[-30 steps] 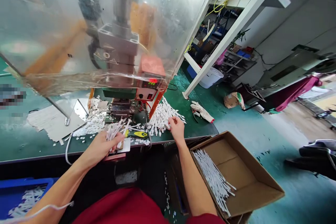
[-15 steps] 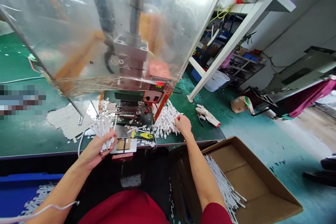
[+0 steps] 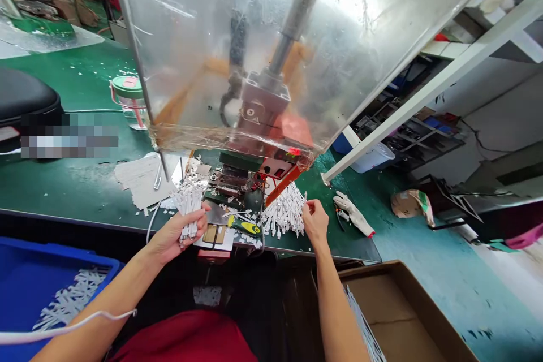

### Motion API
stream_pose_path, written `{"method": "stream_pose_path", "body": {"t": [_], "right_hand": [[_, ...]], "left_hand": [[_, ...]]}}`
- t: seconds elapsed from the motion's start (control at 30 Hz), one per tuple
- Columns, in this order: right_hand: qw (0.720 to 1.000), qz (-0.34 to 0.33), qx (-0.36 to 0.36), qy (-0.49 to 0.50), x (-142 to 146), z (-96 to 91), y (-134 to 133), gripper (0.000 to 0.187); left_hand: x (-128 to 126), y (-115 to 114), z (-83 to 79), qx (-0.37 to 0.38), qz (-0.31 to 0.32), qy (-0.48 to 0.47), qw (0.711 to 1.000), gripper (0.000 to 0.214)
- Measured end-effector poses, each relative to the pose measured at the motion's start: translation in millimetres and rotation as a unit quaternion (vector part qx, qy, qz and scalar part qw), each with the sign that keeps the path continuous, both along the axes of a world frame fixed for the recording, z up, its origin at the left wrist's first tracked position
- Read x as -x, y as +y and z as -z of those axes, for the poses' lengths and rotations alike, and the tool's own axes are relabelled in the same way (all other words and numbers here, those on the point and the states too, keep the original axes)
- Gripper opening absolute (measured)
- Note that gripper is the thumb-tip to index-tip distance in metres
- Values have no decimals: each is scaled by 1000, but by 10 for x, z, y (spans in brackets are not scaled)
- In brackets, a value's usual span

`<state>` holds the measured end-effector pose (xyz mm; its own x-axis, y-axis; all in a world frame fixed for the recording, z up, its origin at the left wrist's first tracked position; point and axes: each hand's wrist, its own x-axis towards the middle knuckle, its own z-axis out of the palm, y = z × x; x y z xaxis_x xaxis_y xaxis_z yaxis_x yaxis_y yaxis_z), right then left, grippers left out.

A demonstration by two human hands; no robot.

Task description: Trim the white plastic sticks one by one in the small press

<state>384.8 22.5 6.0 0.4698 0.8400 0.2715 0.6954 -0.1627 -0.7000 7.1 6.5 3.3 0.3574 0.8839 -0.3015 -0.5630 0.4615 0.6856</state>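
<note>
Turned the view toward the left compared with a moment before, so more of the blue bin (image 3: 55,251) came in and the cardboard box (image 3: 424,302) sank lower in the frame. Held in the left hand (image 3: 180,236) a bundle of white strips (image 3: 189,210), fingers closed around its lower part, strips upright, in front of the press (image 3: 263,99) and a little to its left. Raised the right hand (image 3: 316,223) slightly off the heap of white strips (image 3: 283,215), which lay on the desk (image 3: 72,186) just right of the press. Pinched thumb and fingertips (image 3: 311,206) narrow, close beside the heap, but could not tell if one strip was between them. Meant now one hand full and the other hand only near the heap, no longer resting on it.

Lay just in front of the press, between both hands, a screwdriver (image 3: 244,226) with a yellow and black handle. Scattered around the foot of the press, many small white offcuts (image 3: 190,181). Lay left of the press some sheets of paper (image 3: 142,181), and right of it one work glove (image 3: 354,214). Stood far left of the press a jar with a green lid (image 3: 128,103). Showed in the box, in front of the press, some long white strips (image 3: 362,325).
</note>
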Motion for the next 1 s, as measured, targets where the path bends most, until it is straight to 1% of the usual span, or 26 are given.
{"method": "stream_pose_path", "body": {"t": [0.03,0.07,0.13,0.17,0.23,0.3,0.33,0.4,0.47,0.57,0.7,0.83,1.0], "right_hand": [[997,-11,-12,77,108,-35,-49,17],[987,-28,-13,157,240,-65,-101,22],[953,-83,14,292,567,-104,-201,31],[933,-115,33,339,750,-107,-239,33],[896,-174,62,404,1116,-81,-274,35],[868,-210,73,444,1430,-22,-247,35],[859,-216,73,459,1554,13,-215,36],[849,-211,70,479,1734,78,-137,36],[846,-199,66,490,1835,123,-64,36],[847,-182,63,496,1900,139,3,35],[847,-161,67,503,1927,116,36,33],[846,-161,76,503,1939,108,56,33],[842,-158,82,509,1942,104,75,32]], "left_hand": [[0,4,8,0,0,-1,1000,25],[-1,8,15,-1,1,-2,1000,24],[-2,16,26,-5,5,-4,1000,22],[-2,18,30,-7,8,-5,1000,22],[-1,16,35,-10,15,-6,1000,21],[8,9,35,-5,21,-6,1000,20],[16,5,34,-1,23,-6,1000,21],[38,-2,33,6,24,-4,1000,21],[61,-4,35,8,21,-1,1000,22],[80,-5,41,8,17,5,1000,23],[60,-17,32,9,18,14,1000,26],[27,-35,12,10,16,32,999,29],[6,-41,16,-12,18,59,998,29]]}}
